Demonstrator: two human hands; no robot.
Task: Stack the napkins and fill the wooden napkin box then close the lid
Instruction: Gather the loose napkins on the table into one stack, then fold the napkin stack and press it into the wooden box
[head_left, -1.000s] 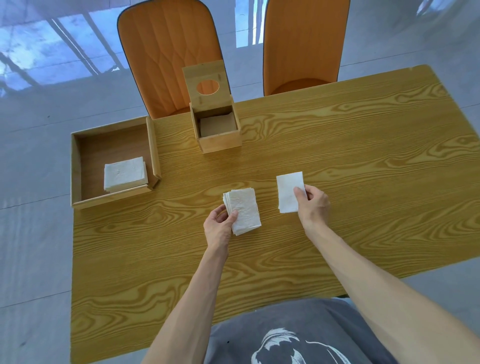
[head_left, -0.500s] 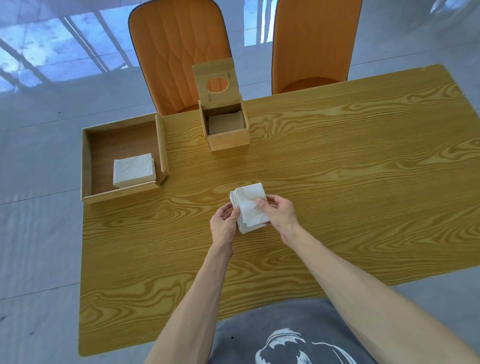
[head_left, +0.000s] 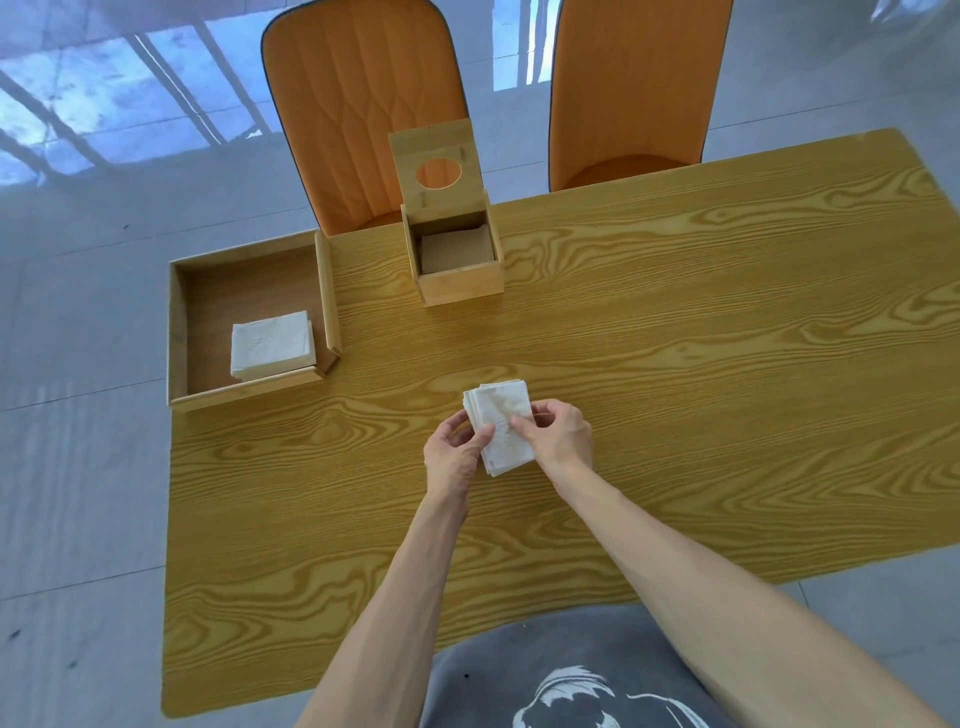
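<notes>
Head view — napkin stack (head_left: 500, 422) partly hidden between both hands' fingers (head_left: 521, 422).

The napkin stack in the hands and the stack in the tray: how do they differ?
The stack in the hands is gripped by the left hand and right hand; the stack in the tray lies untouched. The held stack is fanned, with uneven edges; the tray stack is squared. The held one sits over the table; the other lies inside the tray. Both are white folded napkins.
</notes>
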